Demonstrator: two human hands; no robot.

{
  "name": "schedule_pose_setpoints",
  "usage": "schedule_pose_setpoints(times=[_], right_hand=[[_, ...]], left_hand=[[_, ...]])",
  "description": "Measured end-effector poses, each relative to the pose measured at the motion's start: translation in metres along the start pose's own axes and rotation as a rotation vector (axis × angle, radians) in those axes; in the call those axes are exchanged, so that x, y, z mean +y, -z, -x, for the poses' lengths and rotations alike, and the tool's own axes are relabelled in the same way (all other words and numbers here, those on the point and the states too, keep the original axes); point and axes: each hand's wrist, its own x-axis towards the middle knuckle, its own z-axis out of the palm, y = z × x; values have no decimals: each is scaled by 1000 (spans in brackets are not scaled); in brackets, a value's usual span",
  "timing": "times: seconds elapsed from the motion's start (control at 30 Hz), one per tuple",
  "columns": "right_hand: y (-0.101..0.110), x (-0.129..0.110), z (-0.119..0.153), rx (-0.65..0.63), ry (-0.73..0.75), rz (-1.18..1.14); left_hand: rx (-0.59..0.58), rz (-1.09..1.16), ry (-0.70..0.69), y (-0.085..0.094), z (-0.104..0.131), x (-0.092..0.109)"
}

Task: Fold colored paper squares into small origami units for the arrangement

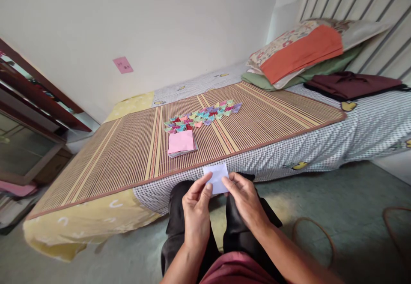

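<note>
A small pale lavender sheet of paper is held up over my lap. My left hand pinches its left edge between thumb and fingers. On the opposite edge my right hand grips it, thumb on top. Some faint creases seem to show on its face. Beyond my hands, on the striped mat, lies a stack of paper sheets with a pink one on top. Just behind that stack, several small folded paper pieces in many colours stand in rows.
The bamboo mat covers a low bed beside a white wall. Pillows and a folded maroon cloth lie at the right end. A pink paper is on the wall. A cable curls on the floor; a wooden cabinet stands left.
</note>
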Motion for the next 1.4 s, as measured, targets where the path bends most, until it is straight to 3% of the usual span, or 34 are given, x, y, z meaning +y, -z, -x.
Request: schedule_pose_setpoints(times=[0.2,0.47,0.67,0.93,1.4], right_hand=[[-4,0,3,-89,-35,-20],[1,-15,1,-172,-26,72],[16,-20,-4,-73,126,176],[16,-38,6,-197,610,540],[16,-49,9,-277,697,681]], left_hand=[[-161,46,148,14,-19,8],[-92,112,205,22,-28,15],[-115,182,308,25,-33,22],[-145,264,426,25,-32,21],[-197,234,481,20,-28,22]])
